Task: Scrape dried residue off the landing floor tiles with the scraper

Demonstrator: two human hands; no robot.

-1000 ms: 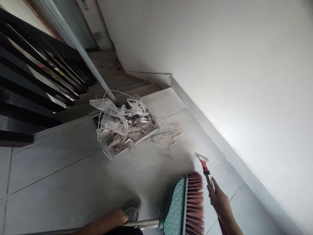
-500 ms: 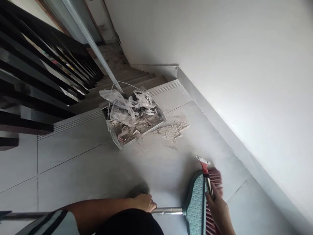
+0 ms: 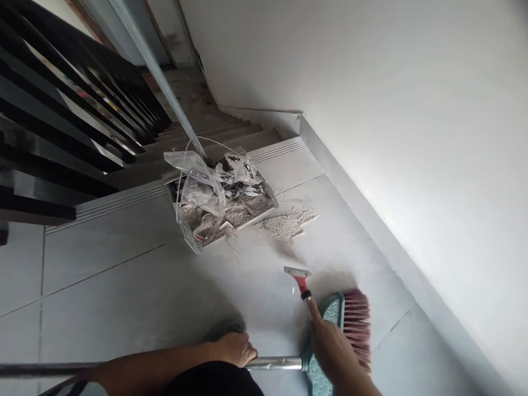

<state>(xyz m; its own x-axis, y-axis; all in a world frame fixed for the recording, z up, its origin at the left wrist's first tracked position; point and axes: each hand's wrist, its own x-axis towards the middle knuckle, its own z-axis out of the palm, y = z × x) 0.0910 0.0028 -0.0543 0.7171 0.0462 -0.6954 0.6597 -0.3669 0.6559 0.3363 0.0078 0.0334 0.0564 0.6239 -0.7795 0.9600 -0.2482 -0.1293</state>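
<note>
A pale grey tiled floor [image 3: 103, 275] with thin grout lines runs up to a plain white wall [image 3: 371, 99] edged by a grey skirting board [image 3: 363, 203]. Beyond a ribbed step edge [image 3: 124, 192], brown stairs [image 3: 214, 129] descend beside dark railing bars [image 3: 61, 110]. Soft daylight brightens the wall.

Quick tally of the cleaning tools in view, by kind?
Broom: 1, handle under left hand
Scraper: 1, in right hand
Dustpan: 1, full of debris
Total: 3
</note>
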